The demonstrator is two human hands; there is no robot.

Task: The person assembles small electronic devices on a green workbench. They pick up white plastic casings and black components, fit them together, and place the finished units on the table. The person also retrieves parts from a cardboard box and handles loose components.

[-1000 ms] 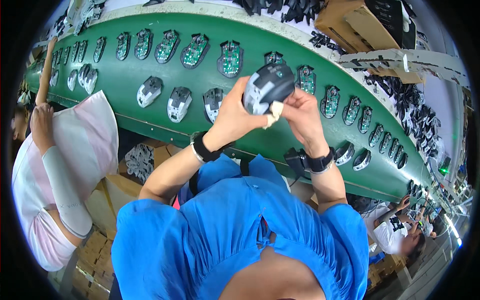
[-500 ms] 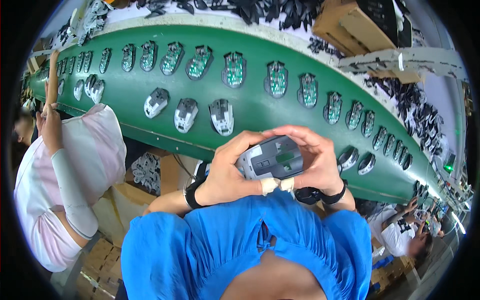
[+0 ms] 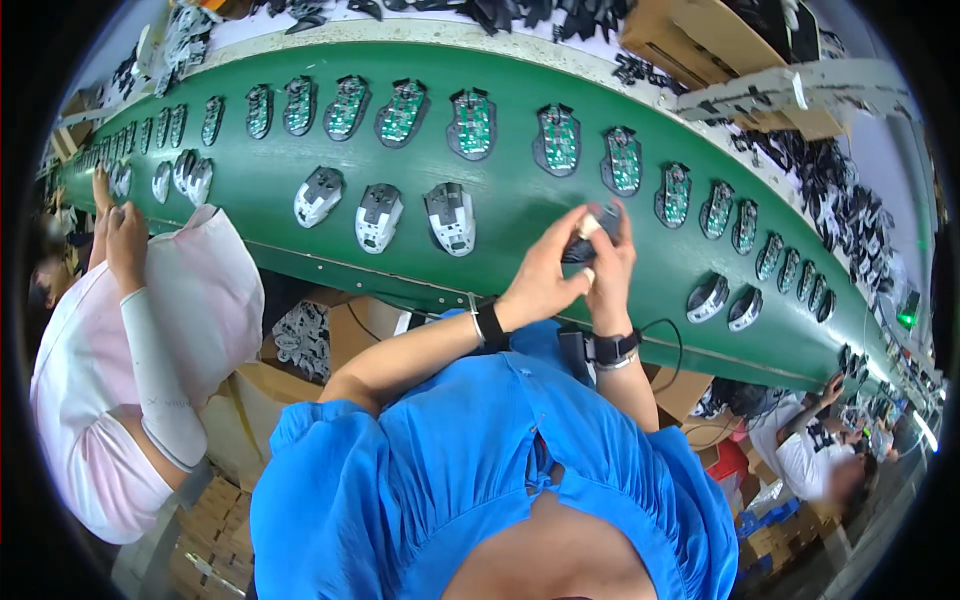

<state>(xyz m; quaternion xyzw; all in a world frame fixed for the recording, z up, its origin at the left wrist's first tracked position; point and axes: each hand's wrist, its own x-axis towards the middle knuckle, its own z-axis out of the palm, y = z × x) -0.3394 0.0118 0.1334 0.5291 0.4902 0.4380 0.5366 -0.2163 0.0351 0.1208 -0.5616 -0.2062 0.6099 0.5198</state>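
Observation:
Over the near half of the green belt, both my hands are closed on a dark computer mouse, mostly covered by fingers. From its left side my left hand grips it, with a pale finger cover on the thumb. My right hand wraps the other side, also with a pale cover on a digit. Left of my hands sits a grey-and-white mouse shell on the belt. Beyond them lies an open mouse base with a green circuit board.
Several circuit-board mouse bases form a row along the belt. Two assembled shells lie to the right. A cardboard box and black parts occupy the far ledge. A co-worker in a pale top works at left; another person is at right.
My hands have moved away from my body and slightly right, over the belt, with the mouse now turned and mostly hidden. My left arm reaches further out.

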